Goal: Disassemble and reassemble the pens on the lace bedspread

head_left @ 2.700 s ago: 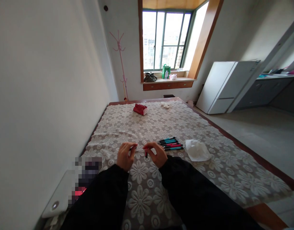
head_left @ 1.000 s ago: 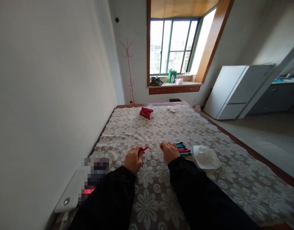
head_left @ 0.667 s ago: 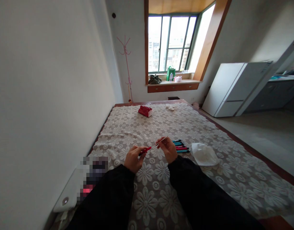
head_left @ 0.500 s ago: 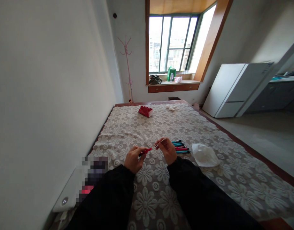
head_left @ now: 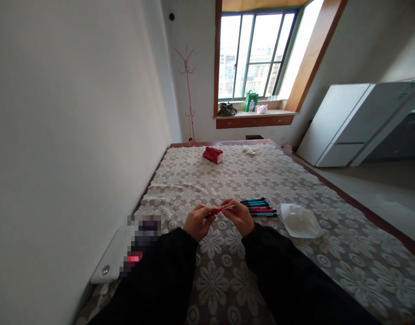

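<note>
My left hand point(head_left: 197, 222) is closed around a red pen barrel point(head_left: 217, 211), which lies level and points right. In the fingertips of my right hand point(head_left: 240, 218) is a thin whitish pen refill point(head_left: 230, 206), pinched close to the barrel's right end. The fingers of both hands nearly meet, so whether the refill's tip is inside the barrel cannot be made out. Just right of my right hand, several blue and red pens point(head_left: 263, 210) lie side by side on the patterned tablecloth point(head_left: 212, 286).
A crumpled white plastic bag point(head_left: 300, 221) lies right of the pens. Farther back are a red tissue pack point(head_left: 212, 155) and small white scraps point(head_left: 250, 151). A white device point(head_left: 108, 259) and a blurred-out patch are at left by the wall.
My right hand has come closer to the left, and the refill now sits lower and nearer the barrel. The whole view has shifted, with everything appearing slightly farther right.
</note>
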The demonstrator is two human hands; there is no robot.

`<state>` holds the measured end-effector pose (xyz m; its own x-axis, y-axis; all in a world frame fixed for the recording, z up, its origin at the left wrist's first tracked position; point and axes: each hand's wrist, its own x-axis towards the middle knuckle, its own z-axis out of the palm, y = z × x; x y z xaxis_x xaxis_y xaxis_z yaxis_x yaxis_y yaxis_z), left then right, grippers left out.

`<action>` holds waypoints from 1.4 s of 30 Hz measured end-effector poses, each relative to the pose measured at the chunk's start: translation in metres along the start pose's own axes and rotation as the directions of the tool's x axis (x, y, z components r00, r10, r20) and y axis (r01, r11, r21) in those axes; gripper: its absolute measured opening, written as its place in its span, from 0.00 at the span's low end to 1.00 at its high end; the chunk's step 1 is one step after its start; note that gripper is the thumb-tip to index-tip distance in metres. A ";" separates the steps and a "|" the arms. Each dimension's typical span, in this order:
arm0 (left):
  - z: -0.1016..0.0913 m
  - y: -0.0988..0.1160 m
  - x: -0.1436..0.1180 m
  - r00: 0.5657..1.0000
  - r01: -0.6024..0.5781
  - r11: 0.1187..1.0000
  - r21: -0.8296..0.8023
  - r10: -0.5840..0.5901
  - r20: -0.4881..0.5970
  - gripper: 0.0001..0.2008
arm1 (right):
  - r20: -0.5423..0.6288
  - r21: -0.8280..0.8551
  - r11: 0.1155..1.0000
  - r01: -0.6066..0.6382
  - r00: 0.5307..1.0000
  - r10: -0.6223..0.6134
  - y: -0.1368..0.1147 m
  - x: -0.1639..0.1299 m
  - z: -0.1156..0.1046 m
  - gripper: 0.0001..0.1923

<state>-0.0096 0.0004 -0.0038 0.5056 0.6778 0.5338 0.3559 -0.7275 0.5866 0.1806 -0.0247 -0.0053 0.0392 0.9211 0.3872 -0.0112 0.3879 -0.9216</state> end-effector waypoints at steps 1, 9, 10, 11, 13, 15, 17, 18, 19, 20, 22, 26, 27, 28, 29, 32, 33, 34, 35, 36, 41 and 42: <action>0.000 0.000 0.000 1.000 0.000 1.000 -0.006 0.000 0.001 0.13 | 0.003 0.021 1.000 -0.016 1.000 0.016 0.000 0.000 0.000 0.08; -0.001 0.002 0.001 0.999 0.029 0.999 0.031 -0.028 -0.016 0.12 | -0.173 0.136 0.986 0.092 0.983 -0.068 -0.007 0.003 -0.005 0.06; -0.001 0.002 0.002 0.999 0.033 0.999 0.040 -0.032 -0.025 0.12 | -0.222 0.120 0.984 0.131 0.970 -0.101 -0.009 0.004 -0.008 0.06; -0.001 0.002 0.002 0.999 0.037 0.998 0.050 -0.035 -0.034 0.12 | -0.260 0.074 0.984 0.160 0.956 -0.136 -0.011 0.005 -0.010 0.06; -0.001 0.002 0.003 0.998 0.044 0.997 0.070 -0.041 -0.051 0.13 | -0.265 -0.119 0.973 0.198 0.938 -0.223 -0.015 0.006 -0.016 0.07; -0.002 0.002 0.004 0.997 0.048 0.995 0.088 -0.042 -0.067 0.13 | -0.162 -0.375 0.900 0.223 0.940 -0.300 -0.018 0.006 -0.019 0.08; -0.003 0.002 0.005 0.996 0.052 0.993 0.106 -0.044 -0.082 0.13 | -0.023 -0.587 0.768 0.257 0.943 -0.333 -0.018 0.004 -0.020 0.09; -0.004 0.002 0.005 0.995 0.054 0.992 0.117 -0.044 -0.090 0.13 | 0.025 -0.662 0.700 0.268 0.941 -0.337 -0.017 0.004 -0.019 0.09; -0.004 0.002 0.005 0.994 0.058 0.990 0.128 -0.045 -0.098 0.13 | 0.055 -0.718 0.641 0.271 0.940 -0.336 -0.016 0.003 -0.018 0.10; -0.005 0.002 0.005 0.993 0.060 0.988 0.140 -0.045 -0.105 0.12 | 0.070 -0.759 0.593 0.269 0.939 -0.336 -0.015 0.002 -0.018 0.10; -0.006 0.002 0.005 0.993 0.058 0.986 0.157 -0.040 -0.116 0.12 | 0.072 -0.807 0.534 0.252 0.939 -0.335 -0.013 0.001 -0.017 0.11; -0.006 -0.001 0.005 0.992 0.037 0.985 0.169 -0.016 -0.125 0.13 | 0.081 -0.823 0.508 0.255 0.937 -0.340 -0.015 0.000 -0.016 0.11; -0.006 -0.002 0.005 0.992 0.030 0.985 0.170 -0.009 -0.125 0.13 | 0.095 -0.820 0.508 0.265 0.937 -0.336 -0.016 0.000 -0.015 0.11; -0.005 -0.003 0.005 0.992 0.023 0.985 0.168 -0.001 -0.129 0.13 | 0.112 -0.818 0.505 0.275 0.937 -0.330 -0.017 -0.001 -0.015 0.11; -0.005 -0.004 0.005 0.992 0.014 0.986 0.165 0.006 -0.124 0.13 | 0.126 -0.817 0.504 0.279 0.940 -0.317 -0.017 -0.001 -0.014 0.11; -0.004 -0.004 0.005 0.993 -0.010 0.988 0.155 0.028 -0.112 0.13 | 0.153 -0.817 0.505 0.279 0.949 -0.277 -0.016 -0.002 -0.011 0.12; -0.004 -0.004 0.005 0.994 -0.017 0.988 0.153 0.034 -0.107 0.13 | 0.161 -0.814 0.507 0.281 0.950 -0.268 -0.015 -0.002 -0.010 0.12; -0.004 -0.004 0.005 0.994 -0.021 0.988 0.152 0.037 -0.105 0.12 | 0.168 -0.810 0.513 0.284 0.950 -0.262 -0.014 -0.003 -0.010 0.11; -0.004 -0.004 0.005 0.994 -0.020 0.988 0.153 0.037 -0.106 0.12 | 0.172 -0.803 0.523 0.286 0.951 -0.255 -0.014 -0.003 -0.009 0.11; -0.004 -0.004 0.005 0.993 -0.012 0.988 0.156 0.030 -0.113 0.12 | 0.165 -0.793 0.542 0.280 0.954 -0.250 -0.013 -0.003 -0.008 0.11; -0.003 -0.008 0.005 0.987 0.054 0.987 0.152 -0.030 -0.158 0.11 | -0.073 -0.531 0.837 0.132 0.977 -0.200 -0.017 0.001 -0.007 0.06; -0.003 -0.009 0.004 0.987 0.058 0.988 0.145 -0.035 -0.158 0.10 | -0.123 -0.397 0.912 0.106 0.978 -0.167 -0.019 0.002 -0.008 0.05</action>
<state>-0.0128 0.0101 -0.0049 0.3619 0.7112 0.6027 0.4952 -0.6944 0.5221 0.1885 -0.0302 0.0125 0.1629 0.8326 0.5295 0.3910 0.4382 -0.8094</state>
